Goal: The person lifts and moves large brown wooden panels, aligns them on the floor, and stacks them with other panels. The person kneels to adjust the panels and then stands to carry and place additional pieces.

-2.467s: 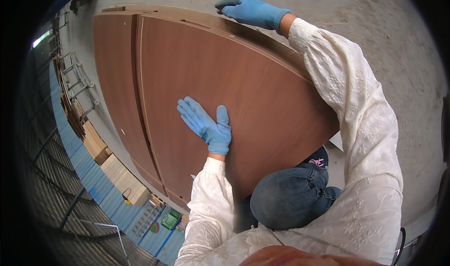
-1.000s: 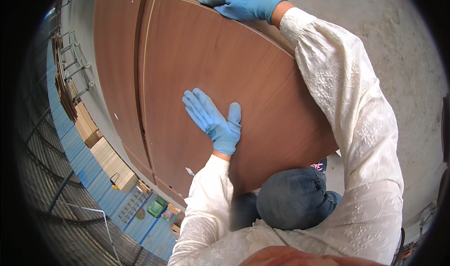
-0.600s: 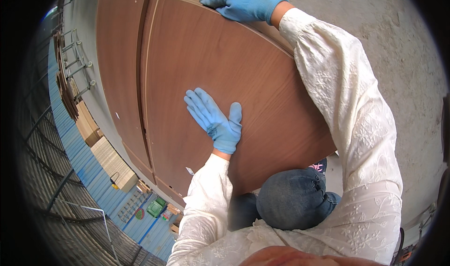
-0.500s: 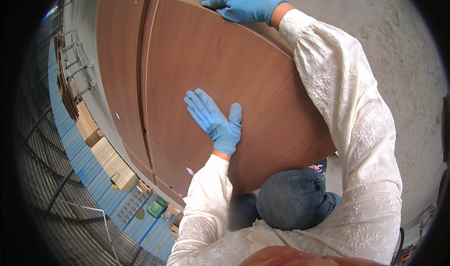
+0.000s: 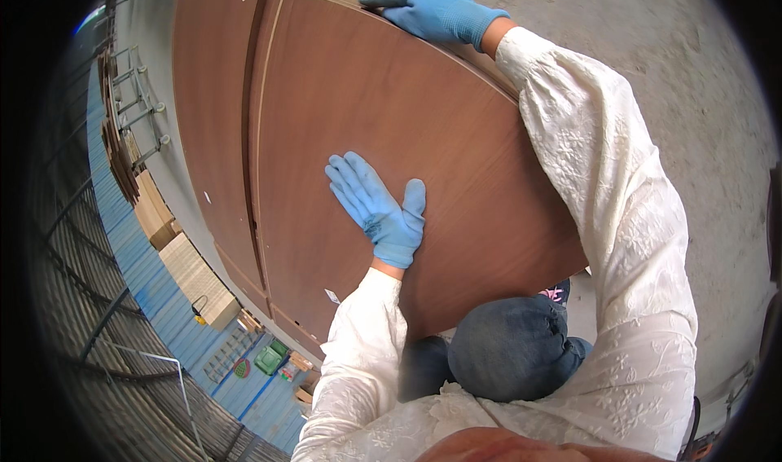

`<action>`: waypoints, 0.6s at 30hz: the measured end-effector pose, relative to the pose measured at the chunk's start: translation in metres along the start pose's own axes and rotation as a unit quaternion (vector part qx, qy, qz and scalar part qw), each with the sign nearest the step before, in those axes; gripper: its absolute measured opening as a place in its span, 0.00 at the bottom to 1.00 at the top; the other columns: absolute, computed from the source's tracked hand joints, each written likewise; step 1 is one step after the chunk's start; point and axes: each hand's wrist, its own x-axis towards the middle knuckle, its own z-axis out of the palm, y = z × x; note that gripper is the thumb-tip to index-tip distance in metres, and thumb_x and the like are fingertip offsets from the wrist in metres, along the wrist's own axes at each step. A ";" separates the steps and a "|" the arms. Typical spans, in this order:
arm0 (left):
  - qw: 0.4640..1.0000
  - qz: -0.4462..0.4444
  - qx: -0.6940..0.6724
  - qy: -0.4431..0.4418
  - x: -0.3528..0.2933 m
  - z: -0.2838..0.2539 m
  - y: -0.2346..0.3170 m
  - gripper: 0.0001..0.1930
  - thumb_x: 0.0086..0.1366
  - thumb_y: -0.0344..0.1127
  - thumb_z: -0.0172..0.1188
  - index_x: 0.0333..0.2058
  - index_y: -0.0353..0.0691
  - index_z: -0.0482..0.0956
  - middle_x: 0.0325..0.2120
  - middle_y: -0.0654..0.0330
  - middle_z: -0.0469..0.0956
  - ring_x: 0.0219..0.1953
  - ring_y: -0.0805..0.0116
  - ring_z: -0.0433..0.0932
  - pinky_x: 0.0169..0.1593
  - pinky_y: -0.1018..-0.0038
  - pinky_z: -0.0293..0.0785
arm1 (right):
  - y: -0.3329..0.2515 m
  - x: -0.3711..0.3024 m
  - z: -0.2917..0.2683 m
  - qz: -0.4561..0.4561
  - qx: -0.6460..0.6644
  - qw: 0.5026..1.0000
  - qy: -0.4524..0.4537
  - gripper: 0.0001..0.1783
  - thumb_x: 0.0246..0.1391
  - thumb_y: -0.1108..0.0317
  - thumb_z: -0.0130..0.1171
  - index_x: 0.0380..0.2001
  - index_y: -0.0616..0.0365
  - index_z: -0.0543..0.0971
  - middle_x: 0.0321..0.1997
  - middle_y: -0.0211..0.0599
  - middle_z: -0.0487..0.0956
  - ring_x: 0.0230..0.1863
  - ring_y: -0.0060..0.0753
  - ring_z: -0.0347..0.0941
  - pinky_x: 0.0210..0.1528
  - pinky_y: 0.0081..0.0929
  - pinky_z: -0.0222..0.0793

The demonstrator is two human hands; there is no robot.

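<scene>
A large brown wood-grain panel piece (image 5: 391, 128), like a cabinet side or door, stretches in front of my knees. Flat on its face lies my left hand (image 5: 380, 213), in a light blue glove, open with the thumb spread away from the fingers. My right hand (image 5: 440, 12), gloved in blue too, rests along the panel's far edge with its fingers stretched out to the left; their undersides are hidden. A dark lengthwise gap (image 5: 254, 136) parts this panel from a second brown section (image 5: 210, 95) at the left.
Bare concrete floor (image 5: 652, 63) spreads at the right. On the left stand a metal wheeled rack (image 5: 138, 107), stacked boards (image 5: 195, 279) and a green bin (image 5: 270, 358) on blue flooring. My denim-covered knee (image 5: 509, 348) is by the panel's near edge.
Both hands and the panel sit slightly farther right in the picture, with the surroundings shifted a little too. Each hand keeps its place on the panel.
</scene>
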 end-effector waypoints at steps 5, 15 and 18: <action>1.000 0.001 -0.004 -0.002 0.000 0.000 -0.001 0.52 0.70 0.62 0.55 0.74 0.26 0.43 0.76 0.33 0.39 0.77 0.32 0.37 0.76 0.44 0.35 | -0.021 0.012 0.007 0.082 0.029 0.996 0.007 0.28 0.63 0.53 0.53 0.56 0.62 0.81 0.56 0.55 0.83 0.59 0.53 0.78 0.64 0.42 0.70; 1.000 -0.004 0.005 0.003 0.003 0.000 0.003 0.52 0.70 0.62 0.55 0.74 0.25 0.44 0.76 0.33 0.40 0.77 0.32 0.37 0.76 0.44 0.35 | -0.026 0.020 0.009 0.101 0.005 0.994 -0.031 0.27 0.64 0.50 0.51 0.51 0.61 0.83 0.54 0.56 0.83 0.58 0.56 0.79 0.62 0.45 0.71; 1.000 -0.004 0.002 0.015 0.003 0.000 0.004 0.52 0.70 0.62 0.55 0.74 0.25 0.45 0.76 0.33 0.40 0.78 0.33 0.38 0.76 0.45 0.35 | -0.024 0.021 0.013 0.089 -0.046 0.995 -0.010 0.27 0.67 0.51 0.49 0.59 0.58 0.79 0.60 0.51 0.80 0.62 0.52 0.76 0.66 0.40 0.68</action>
